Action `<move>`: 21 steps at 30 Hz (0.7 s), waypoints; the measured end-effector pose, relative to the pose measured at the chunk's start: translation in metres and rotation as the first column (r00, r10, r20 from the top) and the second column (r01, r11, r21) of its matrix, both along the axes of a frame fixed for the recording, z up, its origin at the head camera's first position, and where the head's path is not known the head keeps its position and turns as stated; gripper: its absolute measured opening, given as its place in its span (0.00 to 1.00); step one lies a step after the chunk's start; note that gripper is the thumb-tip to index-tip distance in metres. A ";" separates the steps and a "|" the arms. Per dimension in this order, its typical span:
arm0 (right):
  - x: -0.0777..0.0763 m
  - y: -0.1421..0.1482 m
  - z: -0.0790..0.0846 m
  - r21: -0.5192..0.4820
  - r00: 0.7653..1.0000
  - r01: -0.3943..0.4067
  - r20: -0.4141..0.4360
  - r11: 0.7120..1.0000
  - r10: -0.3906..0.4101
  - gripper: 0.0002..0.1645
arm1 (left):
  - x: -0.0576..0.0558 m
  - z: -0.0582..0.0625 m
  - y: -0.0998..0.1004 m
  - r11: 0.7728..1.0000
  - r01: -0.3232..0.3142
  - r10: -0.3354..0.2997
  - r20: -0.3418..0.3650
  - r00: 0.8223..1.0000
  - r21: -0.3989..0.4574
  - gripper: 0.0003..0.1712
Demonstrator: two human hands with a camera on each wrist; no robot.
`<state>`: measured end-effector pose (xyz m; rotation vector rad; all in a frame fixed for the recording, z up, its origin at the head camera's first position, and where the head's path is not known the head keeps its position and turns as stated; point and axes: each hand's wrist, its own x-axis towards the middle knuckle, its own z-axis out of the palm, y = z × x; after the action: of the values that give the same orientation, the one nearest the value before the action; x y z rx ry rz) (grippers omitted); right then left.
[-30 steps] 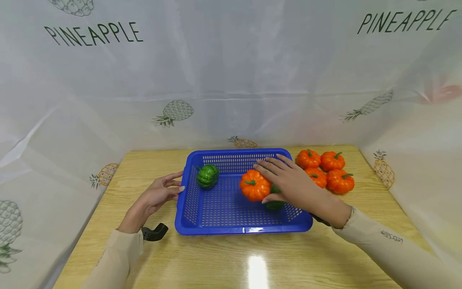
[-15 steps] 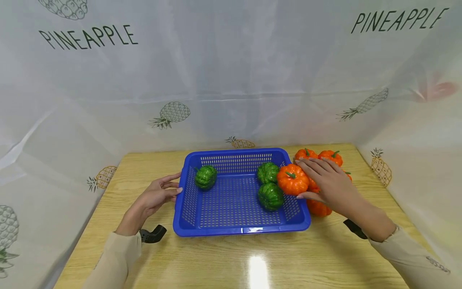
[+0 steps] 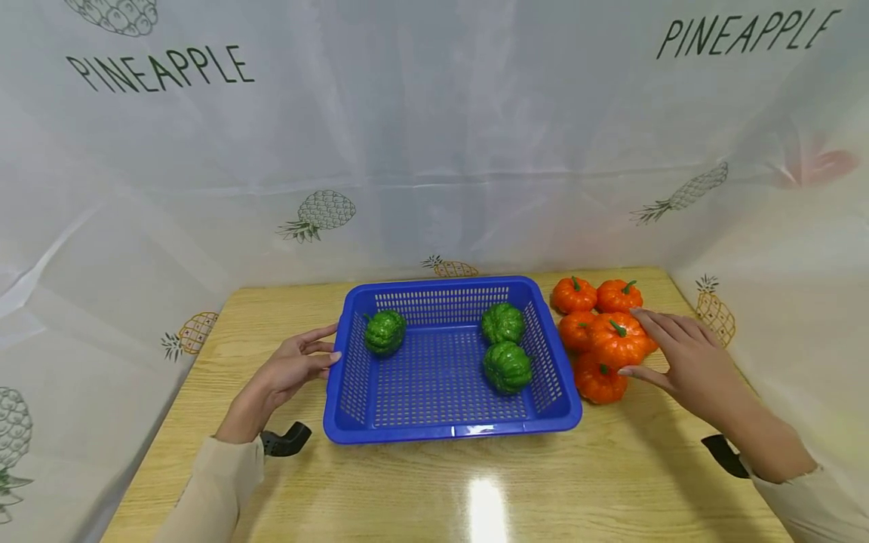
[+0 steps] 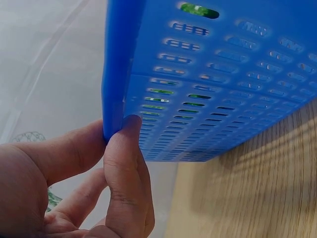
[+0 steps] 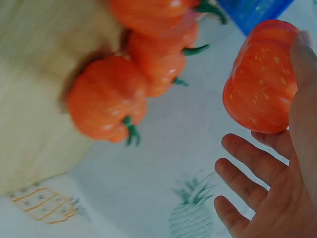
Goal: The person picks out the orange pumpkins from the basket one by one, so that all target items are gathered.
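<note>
My left hand (image 3: 299, 363) pinches the left rim of a blue plastic basket (image 3: 453, 432) between thumb and fingers; the left wrist view shows the basket wall (image 4: 163, 84) tipped up beside the thumb. Inside the basket, a green pumpkin (image 3: 385, 332) lies at the left. Two more, a rear green pumpkin (image 3: 503, 323) and a front green pumpkin (image 3: 508, 368), sit together at the right. To the right of the basket, my right hand (image 3: 702, 366) holds an orange pumpkin (image 3: 616, 341) by its side, above the other orange ones. The same orange pumpkin (image 5: 262, 79) is between thumb and fingers in the right wrist view.
Several orange pumpkins (image 3: 573, 295) cluster on the wooden table (image 3: 407, 490) against the basket's right side. One orange pumpkin (image 3: 600, 383) is nearest the front. A pale pineapple-print sheet (image 3: 434, 151) closes off the back and both sides.
My right hand has carried the orange pumpkin from over the basket to the right, above the orange group. Two green pumpkins have come into full view. My left hand stays on the rim.
</note>
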<state>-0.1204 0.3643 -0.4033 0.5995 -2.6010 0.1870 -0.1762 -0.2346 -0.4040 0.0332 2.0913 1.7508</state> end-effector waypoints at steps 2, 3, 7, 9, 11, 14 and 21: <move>0.003 0.008 -0.003 -0.007 0.999 0.025 0.021 1.000 -0.025 0.58 | 0.000 0.000 0.000 1.000 -0.001 0.001 0.002 1.000 0.004 0.41; 0.004 0.011 -0.005 -0.008 0.999 0.039 0.029 0.999 -0.039 0.58 | 0.000 0.000 0.000 1.000 -0.002 0.002 0.003 1.000 0.006 0.41; 0.009 0.024 -0.012 -0.020 0.995 0.078 0.059 0.997 -0.077 0.56 | 0.000 0.001 0.000 1.000 -0.004 0.004 0.009 1.000 0.011 0.41; 0.013 0.028 -0.016 -0.025 0.993 0.097 0.077 0.995 -0.094 0.56 | 0.000 0.001 0.000 1.000 -0.005 0.005 0.012 1.000 0.009 0.41; 0.016 0.033 -0.020 -0.033 0.990 0.113 0.093 0.993 -0.110 0.56 | 0.000 0.001 0.000 1.000 -0.006 0.006 0.013 1.000 0.007 0.41; 0.020 0.040 -0.028 -0.038 0.986 0.131 0.105 0.991 -0.126 0.56 | 0.001 0.000 0.000 1.000 -0.009 0.009 0.013 1.000 0.008 0.41; 0.028 0.055 -0.044 -0.047 0.978 0.173 0.129 0.984 -0.166 0.56 | 0.001 0.000 0.000 1.000 -0.003 0.003 0.007 1.000 0.009 0.40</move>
<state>-0.0927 0.4191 -0.4475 0.3536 -2.7409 0.2508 -0.1754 -0.2345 -0.4041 0.0258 2.0796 1.7596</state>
